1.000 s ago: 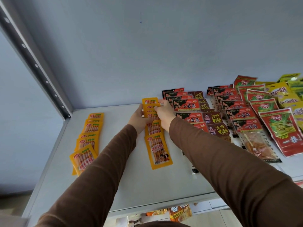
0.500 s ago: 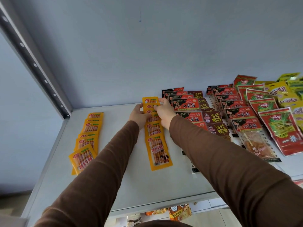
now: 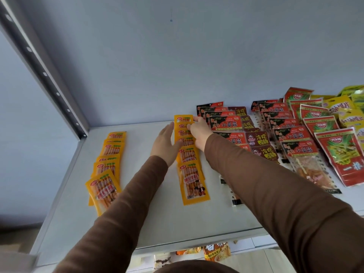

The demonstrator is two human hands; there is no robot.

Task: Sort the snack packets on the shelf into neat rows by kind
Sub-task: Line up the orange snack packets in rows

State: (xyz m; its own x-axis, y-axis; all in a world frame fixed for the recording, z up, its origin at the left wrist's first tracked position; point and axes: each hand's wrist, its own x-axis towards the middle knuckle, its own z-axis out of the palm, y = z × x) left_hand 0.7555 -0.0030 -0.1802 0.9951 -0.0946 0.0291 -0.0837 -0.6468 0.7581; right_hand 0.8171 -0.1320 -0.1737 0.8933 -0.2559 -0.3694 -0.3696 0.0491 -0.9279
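Since a second ago your left hand (image 3: 164, 143) has let go of the middle row of yellow packets (image 3: 189, 154) and now lies flat and open along its left edge, fingers straight. Your right hand (image 3: 199, 133) pinches the far packets near the back wall (image 3: 177, 66), beside the dark red packets (image 3: 226, 125). That row's long axis runs near to far on the shelf (image 3: 137, 223), between your hands, so judge any squaring push as sideways; a second yellow row (image 3: 108, 166) lies well left.
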